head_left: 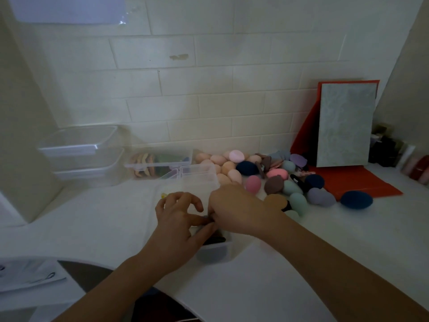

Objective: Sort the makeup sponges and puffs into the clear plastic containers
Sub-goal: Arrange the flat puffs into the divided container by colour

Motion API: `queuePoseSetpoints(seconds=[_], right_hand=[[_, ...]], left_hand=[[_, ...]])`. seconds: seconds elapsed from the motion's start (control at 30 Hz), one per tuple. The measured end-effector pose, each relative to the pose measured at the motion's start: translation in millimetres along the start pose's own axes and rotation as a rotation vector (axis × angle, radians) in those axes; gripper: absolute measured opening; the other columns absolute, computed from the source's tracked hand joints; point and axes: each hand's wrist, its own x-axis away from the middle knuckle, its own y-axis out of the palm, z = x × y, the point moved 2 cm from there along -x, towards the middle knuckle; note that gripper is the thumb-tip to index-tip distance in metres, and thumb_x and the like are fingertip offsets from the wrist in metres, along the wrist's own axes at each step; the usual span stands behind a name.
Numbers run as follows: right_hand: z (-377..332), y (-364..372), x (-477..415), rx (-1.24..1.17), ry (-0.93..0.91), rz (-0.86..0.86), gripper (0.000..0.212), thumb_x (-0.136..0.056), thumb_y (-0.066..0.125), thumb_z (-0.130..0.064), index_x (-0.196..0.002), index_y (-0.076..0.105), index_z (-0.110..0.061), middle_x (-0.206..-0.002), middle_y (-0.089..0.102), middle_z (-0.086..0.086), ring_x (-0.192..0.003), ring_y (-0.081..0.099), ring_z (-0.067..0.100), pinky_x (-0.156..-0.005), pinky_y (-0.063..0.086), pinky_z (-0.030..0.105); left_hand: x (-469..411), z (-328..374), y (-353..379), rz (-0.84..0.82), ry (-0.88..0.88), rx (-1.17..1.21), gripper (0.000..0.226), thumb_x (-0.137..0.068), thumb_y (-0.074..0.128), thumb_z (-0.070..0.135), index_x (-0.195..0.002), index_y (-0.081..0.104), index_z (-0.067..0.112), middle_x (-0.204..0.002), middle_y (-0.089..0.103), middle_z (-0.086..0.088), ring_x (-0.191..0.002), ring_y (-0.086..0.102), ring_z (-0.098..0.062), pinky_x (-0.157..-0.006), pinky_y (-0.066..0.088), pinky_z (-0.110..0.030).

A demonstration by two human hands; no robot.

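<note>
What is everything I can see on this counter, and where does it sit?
sponges: many; peach, pink, navy, teal, mauve, brown; heaped right of centre
bins: two, clear, stacked at back left
puff box: one, clear, back centre, holding peach and green puffs
front box: one, clear, under the hands, dark puffs inside
board: one, grey on red, leaning on the wall at right
bottles: several, dark, far right
papers: a few, white, lower left
left hand: over front box, loosely curled
right hand: meets the left hand over front box; grip unclear
</note>
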Motion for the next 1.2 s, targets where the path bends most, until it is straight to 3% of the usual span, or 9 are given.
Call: queuePoseSetpoints(seconds=[0.23,0.33,0.47,0.57,0.77,0.93,1.03,1.13,1.2], right_hand=[[-7,-3,-15,-0.028,0.075,-0.072,0.012,-0.095,0.048,-0.012,-0.1,0.059,-0.011,-0.078,0.05,-0.001,-0.081,0.051,0.018,-0.072,0.038,0.028],[-8,-7,-17,0.012,0.049,-0.16,0.013,-0.089,0.054,-0.003,-0.099,0.062,-0.006,-0.068,0.042,-0.001,-0.064,0.044,0.014,-0.069,0.036,0.029],[-9,-16,-22,0.022,0.03,-0.361,0.025,-0.083,0.056,0.003,-0.062,0.054,-0.009,-0.061,0.047,0.001,-0.058,0.043,0.014,-0.059,0.038,0.025],[-10,-18,-30,0.059,0.038,-0.408,0.03,-0.085,0.054,-0.001,-0.058,0.051,-0.012,-0.061,0.05,0.001,-0.058,0.045,0.014,-0.062,0.04,0.027],[-7,-17,-34,0.068,0.043,-0.436,0.027,-0.088,0.053,-0.006,-0.061,0.053,-0.011,-0.062,0.048,0.001,-0.056,0.041,0.012,-0.055,0.034,0.021],[8,-6,-21,-0.198,0.059,-0.17,0.019,-0.088,0.062,-0.021,-0.101,0.071,-0.009,-0.078,0.064,-0.001,-0.063,0.051,0.008,-0.062,0.043,0.017],[28,-11,-3,-0.425,0.035,0.083,0.016,-0.081,0.071,-0.028,-0.096,0.072,-0.024,-0.073,0.056,-0.012,-0.063,0.049,0.003,-0.055,0.038,0.011],[79,-17,-2,-0.544,0.197,0.348,0.013,-0.086,0.066,-0.021,-0.098,0.07,-0.021,-0.083,0.062,-0.009,-0.071,0.054,0.004,-0.058,0.04,0.005],[117,-15,-7,-0.501,0.382,0.506,0.018,-0.089,0.06,-0.016,-0.104,0.068,-0.014,-0.103,0.068,0.003,-0.091,0.061,0.016,-0.077,0.049,0.019]], left_hand=[[0,-3,-1,0.017,0.104,0.007,0.041,-0.084,0.037,0.056,-0.091,0.073,0.038,-0.098,0.048,0.017,-0.103,0.033,0.002,-0.095,0.022,-0.031],[3,-2,-1,0.012,0.079,0.002,0.047,-0.085,0.031,0.054,-0.09,0.074,0.036,-0.097,0.057,0.021,-0.101,0.036,0.011,-0.106,0.021,-0.035],[6,2,-1,-0.071,-0.021,-0.025,0.068,-0.08,0.011,0.058,-0.096,0.072,0.033,-0.102,0.067,0.024,-0.121,0.039,0.007,-0.115,0.0,-0.035],[6,2,-2,-0.064,-0.083,-0.037,0.074,-0.075,0.005,0.059,-0.099,0.07,0.033,-0.106,0.066,0.024,-0.127,0.034,0.004,-0.116,-0.003,-0.037],[6,2,-7,-0.109,-0.108,-0.013,0.05,-0.082,0.024,0.053,-0.095,0.066,0.03,-0.093,0.06,0.022,-0.113,0.043,0.005,-0.117,0.005,-0.04],[4,-1,-8,-0.132,-0.088,-0.014,0.031,-0.09,0.038,0.045,-0.095,0.065,0.028,-0.092,0.062,0.015,-0.093,0.051,0.0,-0.111,0.022,-0.039],[2,-1,-11,-0.129,-0.062,-0.023,0.027,-0.092,0.043,0.044,-0.096,0.065,0.029,-0.092,0.063,0.018,-0.092,0.052,0.002,-0.113,0.02,-0.033],[-2,2,-16,-0.022,-0.003,0.004,0.026,-0.089,0.047,0.045,-0.094,0.066,0.028,-0.092,0.062,0.018,-0.089,0.05,0.002,-0.1,0.029,-0.021],[-6,0,-16,0.023,0.005,0.045,0.028,-0.085,0.046,0.048,-0.098,0.062,0.029,-0.099,0.054,0.018,-0.096,0.043,0.001,-0.089,0.031,-0.012]])
